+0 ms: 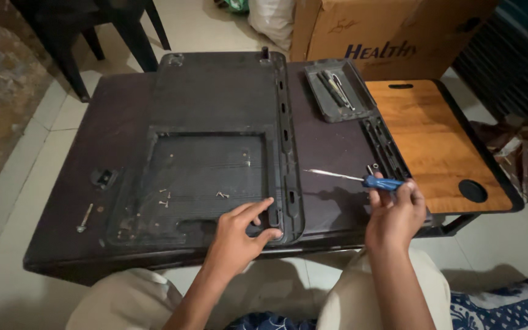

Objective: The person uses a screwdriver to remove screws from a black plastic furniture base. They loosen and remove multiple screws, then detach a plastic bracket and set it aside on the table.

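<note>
A large dark plastic back panel (215,104) lies flat on a dark low table (331,146). My left hand (239,235) rests on the panel's near right corner, fingers spread on its rim. My right hand (395,214) holds a blue-handled screwdriver (352,178), its thin metal shaft pointing left above the table. Several small screws (166,198) lie loose in the panel's recessed area.
A long bolt (84,218) lies on the table at the left. A small grey tray (337,90) with tools sits at the back right. A wooden lap desk (435,140) lies at the right, a cardboard box (386,30) behind it, dark chair legs (129,30) at the back left.
</note>
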